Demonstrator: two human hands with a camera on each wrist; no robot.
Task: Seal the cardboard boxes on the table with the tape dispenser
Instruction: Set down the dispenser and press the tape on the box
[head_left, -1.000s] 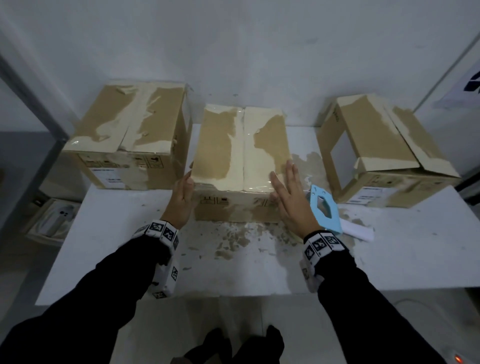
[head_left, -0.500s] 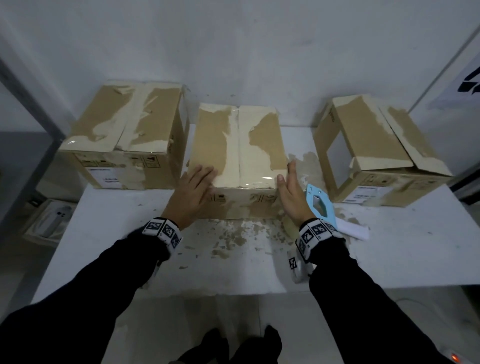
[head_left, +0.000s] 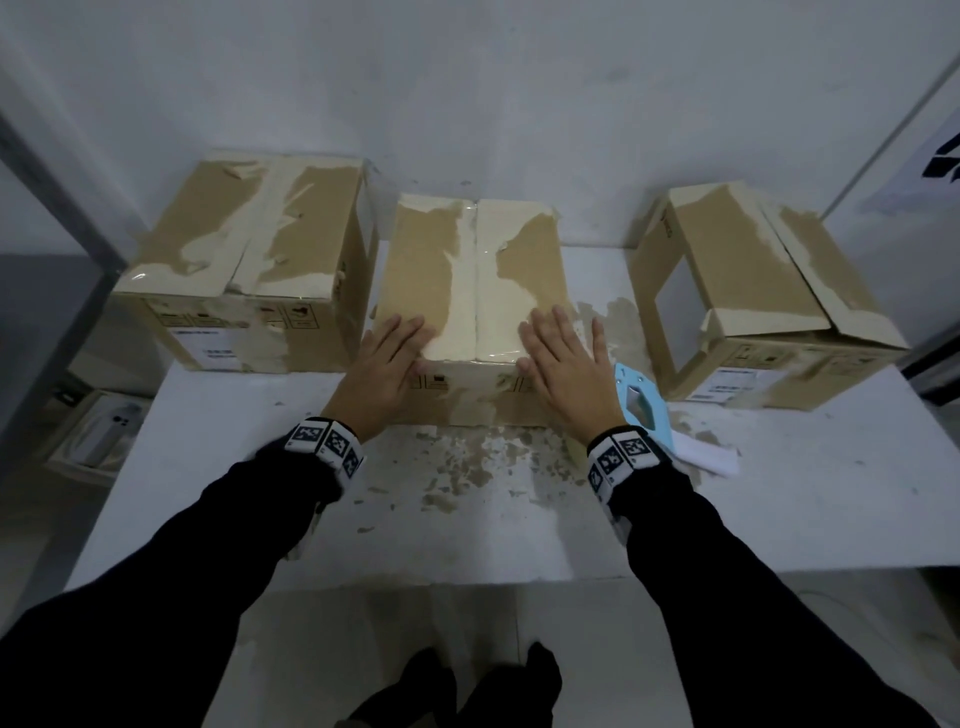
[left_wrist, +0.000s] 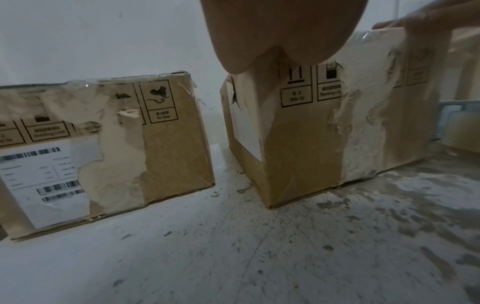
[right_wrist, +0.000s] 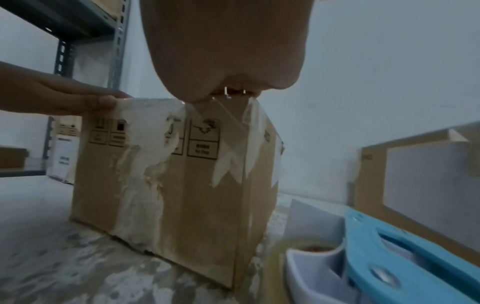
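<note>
Three cardboard boxes are lined up along the back edge of the white worktop (head_left: 779, 509), against the wall. The middle box (head_left: 467, 270) is set at the middle of that edge. Its two top flaps are shut, and shiny clear tape is seen along the line where they meet. Much of its brown skin is torn off, so pale patches are left.

The left hand (head_left: 382, 371) is laid flat on the near left part of the middle box's top. Its fingers are straight, and its thumb is placed at the front top edge. Nothing is gripped by it. The right hand (head_left: 563, 371) is laid flat on the near right part of the same top, with fingers straight and spread wide. Nothing is gripped by it either.

The blue tape dispenser (head_left: 641, 410) is left lying on the worktop, just beside the right wrist, between the middle box and the right box (head_left: 737, 260). A white piece of paper (head_left: 709, 457) is seen at its near end.

The left box (head_left: 249, 249) is placed at the back left corner, near the middle box but apart from it, with its flaps shut. The right box is placed toward the back right corner. Its top flaps are not shut flat, and one is hung out over its right side. Brown marks are spread over the worktop in front of the middle box.
</note>
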